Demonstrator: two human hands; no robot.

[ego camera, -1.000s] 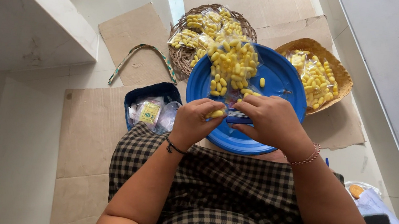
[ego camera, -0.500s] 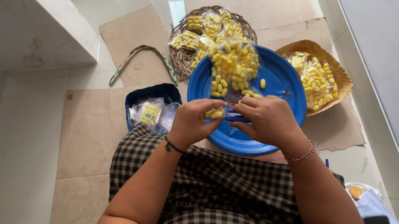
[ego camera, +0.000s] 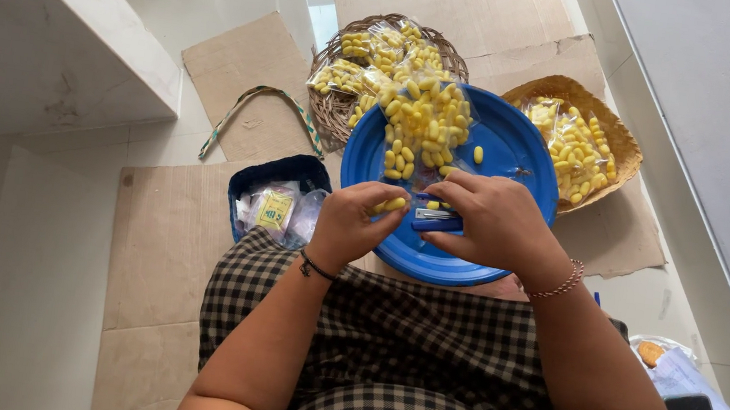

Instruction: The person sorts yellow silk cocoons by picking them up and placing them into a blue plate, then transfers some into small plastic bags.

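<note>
Our hands have barely shifted: left hand (ego camera: 353, 222) still pinches a yellow piece (ego camera: 390, 205), right hand (ego camera: 490, 221) stays clamped on the blue stapler (ego camera: 436, 223) over the blue plate's (ego camera: 523, 146) near edge. Yellow pieces fill the plate, wicker basket (ego camera: 333, 107) and woven tray (ego camera: 622, 140).

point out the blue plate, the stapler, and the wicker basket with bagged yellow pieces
blue plate (ego camera: 524, 141): head view, bare right part of its surface.
stapler (ego camera: 434, 221): head view, blue body showing below the right hand's fingers.
wicker basket (ego camera: 332, 109): head view, woven left rim.
</note>
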